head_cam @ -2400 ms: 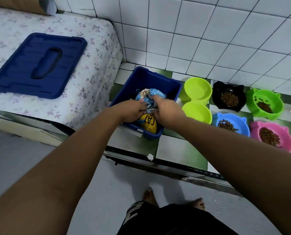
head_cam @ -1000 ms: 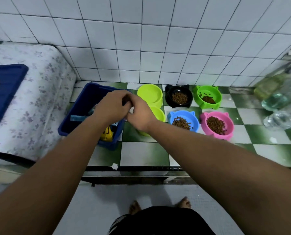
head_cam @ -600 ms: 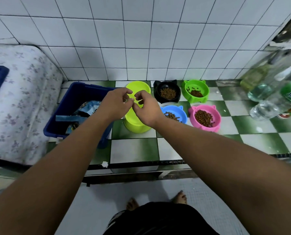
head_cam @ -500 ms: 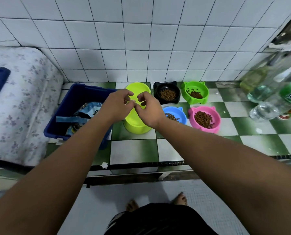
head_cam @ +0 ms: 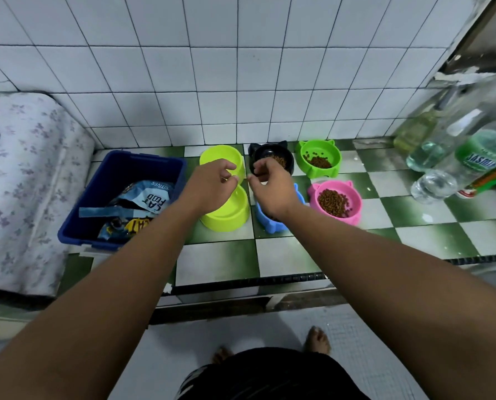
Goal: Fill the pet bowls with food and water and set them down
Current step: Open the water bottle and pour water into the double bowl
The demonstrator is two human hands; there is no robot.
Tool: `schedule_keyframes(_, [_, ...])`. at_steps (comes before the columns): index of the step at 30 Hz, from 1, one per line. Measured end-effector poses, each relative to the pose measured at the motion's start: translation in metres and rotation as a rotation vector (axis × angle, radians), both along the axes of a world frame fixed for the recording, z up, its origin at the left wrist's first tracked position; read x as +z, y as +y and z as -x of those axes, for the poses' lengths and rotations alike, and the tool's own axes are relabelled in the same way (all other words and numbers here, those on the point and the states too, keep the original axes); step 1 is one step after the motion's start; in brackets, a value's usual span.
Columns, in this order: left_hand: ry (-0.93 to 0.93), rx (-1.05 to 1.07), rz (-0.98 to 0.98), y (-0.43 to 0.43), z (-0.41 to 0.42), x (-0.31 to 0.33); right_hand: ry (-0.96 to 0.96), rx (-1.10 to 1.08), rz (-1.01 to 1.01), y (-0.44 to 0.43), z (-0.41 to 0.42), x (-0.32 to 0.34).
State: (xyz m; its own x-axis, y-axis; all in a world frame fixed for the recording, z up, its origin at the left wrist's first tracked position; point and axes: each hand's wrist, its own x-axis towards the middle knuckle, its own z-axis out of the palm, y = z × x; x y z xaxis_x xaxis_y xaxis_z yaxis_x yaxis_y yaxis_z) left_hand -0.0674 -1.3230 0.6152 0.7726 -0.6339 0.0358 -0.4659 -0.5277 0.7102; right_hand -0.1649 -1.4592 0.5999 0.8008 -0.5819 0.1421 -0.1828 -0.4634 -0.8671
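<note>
Both my hands hover over the bowls on the green-and-white checked floor. My left hand [head_cam: 209,187] hangs above a lime double bowl [head_cam: 226,222] whose two cups look empty. My right hand [head_cam: 272,189] covers most of a blue bowl [head_cam: 265,225]. The fingers of both hands are loosely curled, their tips a short gap apart, and I see nothing in them. Brown kibble lies in the black bowl [head_cam: 290,166], the green bowl [head_cam: 337,160] and the pink bowl [head_cam: 356,197].
A dark blue bin [head_cam: 76,229] at the left holds cat food bags [head_cam: 147,199]. A flower-patterned mattress [head_cam: 24,183] lies left of it. Several clear water bottles [head_cam: 431,160] stand at the right. A metal threshold [head_cam: 241,281] runs below the bowls, and a white tiled wall stands behind them.
My hands let go of the food bag in the bin and moved right, over the bowls. They stayed fingertip to fingertip, then drew slightly apart. My view swung right.
</note>
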Motion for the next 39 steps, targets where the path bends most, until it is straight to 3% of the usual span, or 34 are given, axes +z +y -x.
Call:
schedule_keyframes(13, [0.003,-0.051,0.044,-0.174,0.092,0.005,-0.047,-0.171,-0.061,-0.171,0.104,0.016])
schedule_keyframes(21, [0.049,-0.132,0.089,-0.307,0.165,0.007,0.016,-0.178,0.110,-0.300,0.201,0.020])
schedule_keyframes(32, [0.029,-0.300,0.117,-0.419,0.211,0.016,-0.112,-0.393,0.078,-0.369,0.282,0.028])
schedule_keyframes(39, [0.305,-0.406,0.208,-0.469,0.222,0.017,-0.272,-0.598,0.018,-0.406,0.294,0.065])
